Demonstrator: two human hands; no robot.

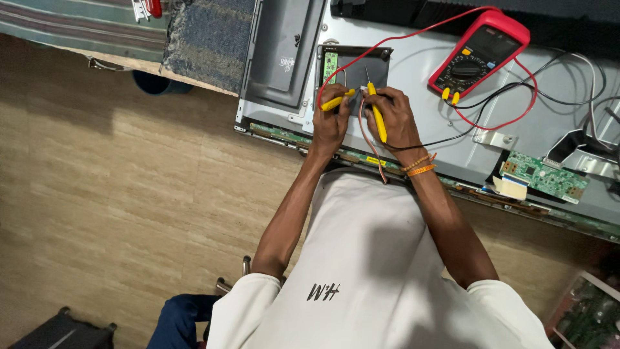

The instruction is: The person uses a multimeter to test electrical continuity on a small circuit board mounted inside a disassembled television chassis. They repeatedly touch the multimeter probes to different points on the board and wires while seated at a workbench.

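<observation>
My left hand [330, 119] grips a yellow test probe [338, 101] on a red lead. A second yellow probe [377, 115], on a black lead, is held in my right hand [394, 113]. Both probe tips meet near a small white connector [363, 88] on a dark panel [374, 64] set into the grey metal back of a flat screen [413, 71]. A small green circuit strip [330, 64] stands just left of the tips. The leads run to a red multimeter [481, 53] lying at the upper right of the metal back.
A green circuit board [546, 176] with a flat ribbon cable lies at the right on the metal back. A blue woven cloth [210, 39] and striped mat [77, 26] lie at the top left. Beige tiled floor [129, 207] spreads to the left. A dark case [61, 331] sits bottom left.
</observation>
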